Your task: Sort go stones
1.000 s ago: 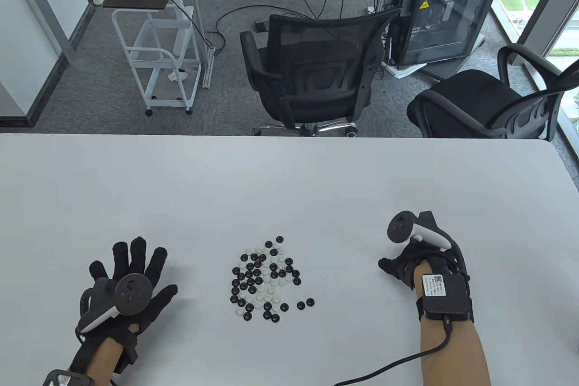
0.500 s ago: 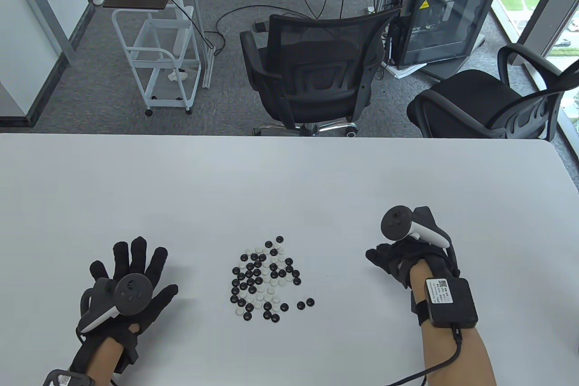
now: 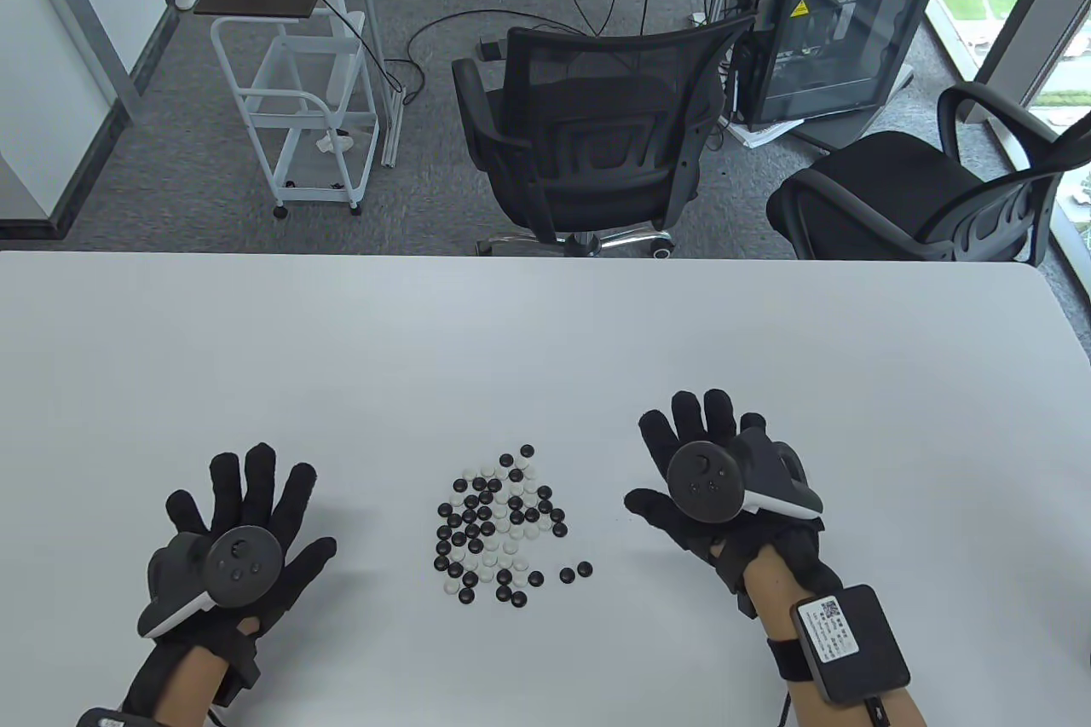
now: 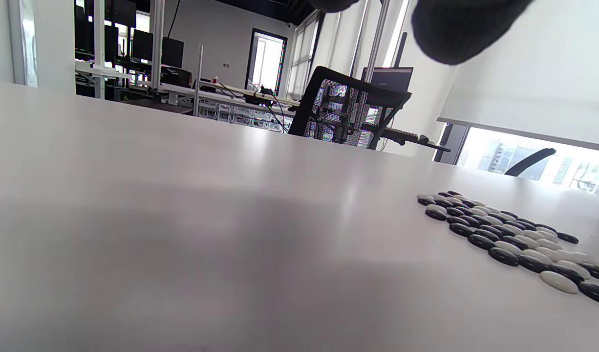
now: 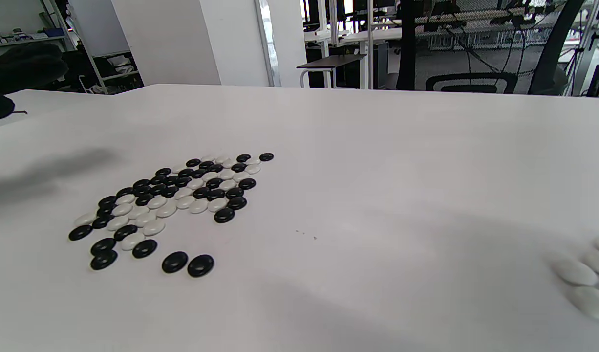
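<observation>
The mixed cluster of flat black and white Go stones (image 3: 499, 527) lies on the white table (image 3: 545, 335) between both hands; the right hand (image 3: 716, 488), fingers spread and empty, sits nearer than the equally open left hand (image 3: 243, 539)

Go stones (image 3: 499, 527) clustered on table (image 3: 545, 335), between left hand (image 3: 243, 535) and right hand (image 3: 712, 488); few more stones (image 5: 585, 278), seemingly under right hand.

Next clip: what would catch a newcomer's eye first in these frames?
The mixed cluster of black and white Go stones near the table's front middle, two black stones lying apart at its right. The gloved left hand and right hand flank it, fingers spread, holding nothing. The right wrist view shows a few white stones set aside.
</observation>
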